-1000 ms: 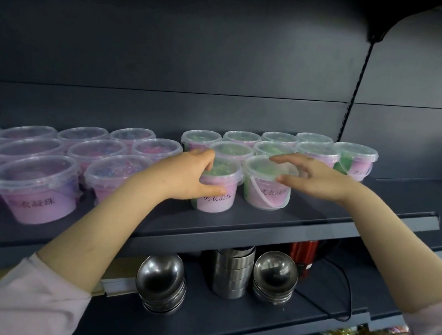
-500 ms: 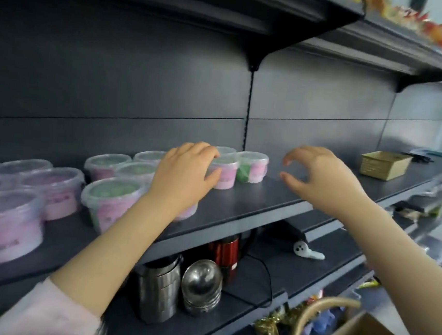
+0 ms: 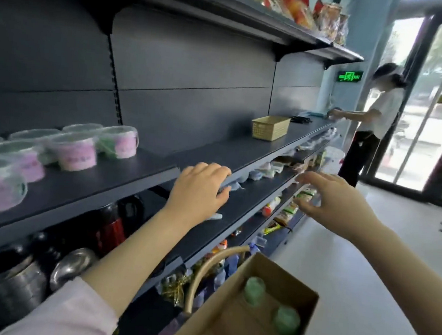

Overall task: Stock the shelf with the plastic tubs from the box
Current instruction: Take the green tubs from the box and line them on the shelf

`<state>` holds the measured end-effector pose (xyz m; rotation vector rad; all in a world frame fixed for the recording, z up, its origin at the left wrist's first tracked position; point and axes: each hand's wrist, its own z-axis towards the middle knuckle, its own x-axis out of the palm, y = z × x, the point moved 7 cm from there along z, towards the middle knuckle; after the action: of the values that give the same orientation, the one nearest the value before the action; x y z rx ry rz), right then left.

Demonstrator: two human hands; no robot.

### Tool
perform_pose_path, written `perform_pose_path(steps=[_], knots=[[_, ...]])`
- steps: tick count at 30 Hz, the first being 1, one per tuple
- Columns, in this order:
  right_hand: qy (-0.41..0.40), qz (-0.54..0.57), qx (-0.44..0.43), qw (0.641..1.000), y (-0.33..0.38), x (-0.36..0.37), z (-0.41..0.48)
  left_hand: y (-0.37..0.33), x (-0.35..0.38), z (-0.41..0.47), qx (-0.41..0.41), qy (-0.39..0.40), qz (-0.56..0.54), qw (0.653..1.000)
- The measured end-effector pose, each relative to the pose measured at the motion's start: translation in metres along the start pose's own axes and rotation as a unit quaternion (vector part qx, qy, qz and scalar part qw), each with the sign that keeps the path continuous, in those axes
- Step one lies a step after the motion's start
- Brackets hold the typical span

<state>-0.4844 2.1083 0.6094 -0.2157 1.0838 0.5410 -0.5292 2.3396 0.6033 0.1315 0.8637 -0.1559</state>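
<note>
Both hands have come off the clear plastic tubs with pink and green contents [image 3: 75,150], which stand in rows at the left end of the dark grey metal shelf [image 3: 216,150]. A second ago each hand was on a tub in the front row. Now the left hand [image 3: 199,189] hangs at the shelf's front edge, well to the right of the tubs. Its fingers [image 3: 218,172] are loosely curled round nothing, and whether they touch the edge I cannot tell. The right hand [image 3: 338,203] is farther right, out over the aisle, its fingers [image 3: 313,177] spread, bent and empty.

The view has swung right, so the open brown cardboard box [image 3: 228,327] now shows below the hands, with two green-topped tubs [image 3: 255,291] inside it. A tan woven basket [image 3: 271,127] stands farther along the shelf.
</note>
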Motion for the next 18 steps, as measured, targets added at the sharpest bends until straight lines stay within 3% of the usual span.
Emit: perform_pose_path(steps=[9, 18], knots=[[0.16, 0.046, 0.137, 0.977, -0.112, 0.122, -0.067, -0.056, 0.147, -0.008, 0.071, 0.175, -0.046, 0.981], [0.286, 0.133, 0.321, 0.893, -0.144, 0.274, -0.117, -0.033, 0.304, -0.048, 0.119, 0.347, -0.122, 0.922]])
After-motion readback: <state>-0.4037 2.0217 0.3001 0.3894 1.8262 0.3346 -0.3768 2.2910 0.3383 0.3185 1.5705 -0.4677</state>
